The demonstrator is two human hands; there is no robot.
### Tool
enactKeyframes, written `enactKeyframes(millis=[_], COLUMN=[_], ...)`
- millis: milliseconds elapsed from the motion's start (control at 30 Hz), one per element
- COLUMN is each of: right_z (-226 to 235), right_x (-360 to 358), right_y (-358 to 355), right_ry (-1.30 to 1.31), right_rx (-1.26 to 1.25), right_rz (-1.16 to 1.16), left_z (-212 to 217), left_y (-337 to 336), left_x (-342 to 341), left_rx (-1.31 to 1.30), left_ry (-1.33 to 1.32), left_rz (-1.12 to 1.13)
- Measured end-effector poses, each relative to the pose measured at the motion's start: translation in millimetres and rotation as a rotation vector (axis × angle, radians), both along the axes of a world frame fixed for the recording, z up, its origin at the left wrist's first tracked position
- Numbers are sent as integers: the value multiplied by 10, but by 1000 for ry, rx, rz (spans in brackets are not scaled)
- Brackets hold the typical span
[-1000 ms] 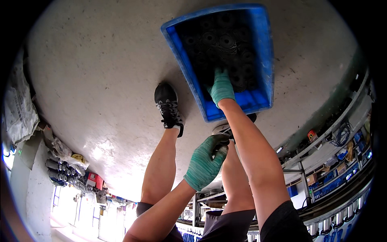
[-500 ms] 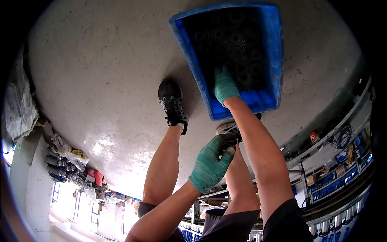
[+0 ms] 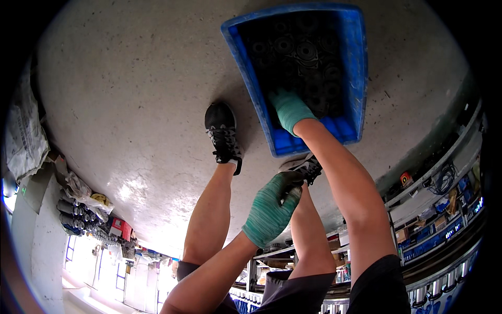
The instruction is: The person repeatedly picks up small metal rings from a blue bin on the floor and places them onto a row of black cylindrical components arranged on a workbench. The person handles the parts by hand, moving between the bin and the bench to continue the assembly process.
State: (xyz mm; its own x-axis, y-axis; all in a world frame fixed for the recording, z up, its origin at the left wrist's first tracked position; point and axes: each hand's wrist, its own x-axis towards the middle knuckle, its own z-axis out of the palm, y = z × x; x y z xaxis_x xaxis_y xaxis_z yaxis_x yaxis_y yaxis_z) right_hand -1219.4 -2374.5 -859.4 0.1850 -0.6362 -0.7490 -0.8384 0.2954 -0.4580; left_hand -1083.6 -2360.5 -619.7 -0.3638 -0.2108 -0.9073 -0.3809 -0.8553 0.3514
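A blue plastic bin (image 3: 358, 78) sits on the floor in front of me, holding several dark, round, ring-shaped metal parts (image 3: 307, 51). My right hand (image 3: 292, 109), in a green knitted glove, reaches into the bin's near left part. Its fingers fade into the shadow among the parts, so their grip is hidden. My left hand (image 3: 273, 210), gloved alike with dark fingertips, hovers in front of my right shin, outside the bin. Its fingers are curled toward the thumb; whatever they hold, if anything, cannot be made out.
My black shoes (image 3: 221, 131) stand on the concrete floor (image 3: 141, 94), the right one close to the bin's near edge. Along the right run racks (image 3: 444, 225) with blue containers and coiled cable. Metal parts and a red box (image 3: 121, 228) are piled at the lower left.
My right hand has shifted slightly left inside the bin, and its forearm has swung a little to the right. My left hand has moved slightly left and stays curled.
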Motion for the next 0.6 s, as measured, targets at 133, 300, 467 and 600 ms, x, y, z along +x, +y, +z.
enactKeyframes(millis=[133,300,467,600], right_z=[-126,223,703,1605], right_x=[-122,-447,-777,-912], right_y=[46,-169,185,541], right_ry=[-22,-282,-696,-602], right_rx=[-58,104,179,72], right_rz=[65,-287,-1061,-874], left_z=[-27,-79,-194,-164], left_y=[31,67,20,-148], left_x=[-35,-2,73,-19], left_rx=[-45,-3,-37,79], left_ry=[31,0,-97,-24], left_rz=[-32,63,360,502])
